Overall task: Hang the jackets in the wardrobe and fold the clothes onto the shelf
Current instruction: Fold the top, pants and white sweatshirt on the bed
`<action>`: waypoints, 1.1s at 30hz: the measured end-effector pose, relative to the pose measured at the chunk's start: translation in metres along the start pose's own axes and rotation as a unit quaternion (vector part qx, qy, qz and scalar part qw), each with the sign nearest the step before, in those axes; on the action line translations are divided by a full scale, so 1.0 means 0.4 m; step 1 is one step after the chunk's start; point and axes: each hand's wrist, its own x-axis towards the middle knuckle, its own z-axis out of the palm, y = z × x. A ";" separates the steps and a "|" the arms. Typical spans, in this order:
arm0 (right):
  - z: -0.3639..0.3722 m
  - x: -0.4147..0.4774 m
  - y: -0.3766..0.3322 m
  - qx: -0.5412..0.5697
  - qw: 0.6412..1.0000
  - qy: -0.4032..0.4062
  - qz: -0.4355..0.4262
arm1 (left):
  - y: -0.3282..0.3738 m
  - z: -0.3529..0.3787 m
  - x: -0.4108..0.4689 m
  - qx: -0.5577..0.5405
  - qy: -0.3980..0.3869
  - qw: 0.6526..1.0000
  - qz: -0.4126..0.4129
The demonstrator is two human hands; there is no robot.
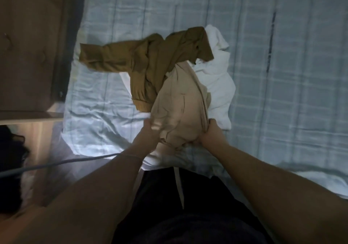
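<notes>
Clothes heap (188,68) sits mid-frame on the pale checked bedspread (282,74). White garment (218,78) is on the bottom, spilling toward 3 o'clock. Brown jacket (143,64) lies over it, sleeve out toward 9. Beige garment (180,104) runs toward 6, and both hands have it bunched: left hand (150,130) at its 7 o'clock edge, right hand (211,132) at 5, fingers curled into the cloth.

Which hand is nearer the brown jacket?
Left. The left hand grips the beige garment just below the brown jacket; the right hand grips its other side, farther away.
</notes>
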 end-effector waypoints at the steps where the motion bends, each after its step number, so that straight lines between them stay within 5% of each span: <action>1: -0.004 -0.009 0.007 0.011 1.000 -0.009 0.004 | 0.006 0.000 -0.013 -0.029 0.006 0.999 -0.027; 12: -0.141 -0.184 -0.043 0.197 0.978 0.066 -0.030 | 0.053 -0.119 -0.208 -0.205 0.021 0.978 0.040; 20: -0.164 -0.419 -0.112 0.202 0.968 0.107 -0.107 | 0.058 -0.196 -0.427 -0.308 0.029 0.938 0.157; 24: -0.168 -0.528 -0.101 0.192 0.962 0.121 -0.150 | 0.048 -0.156 -0.512 -0.415 -0.045 0.904 0.089; 29: -0.158 -0.638 -0.044 0.019 0.958 0.097 -0.269 | 0.090 -0.053 -0.619 -0.420 -0.235 0.874 0.069; 33: -0.167 -0.689 0.028 -0.054 0.950 0.050 -0.302 | 0.174 0.005 -0.664 -0.420 -0.259 0.867 0.075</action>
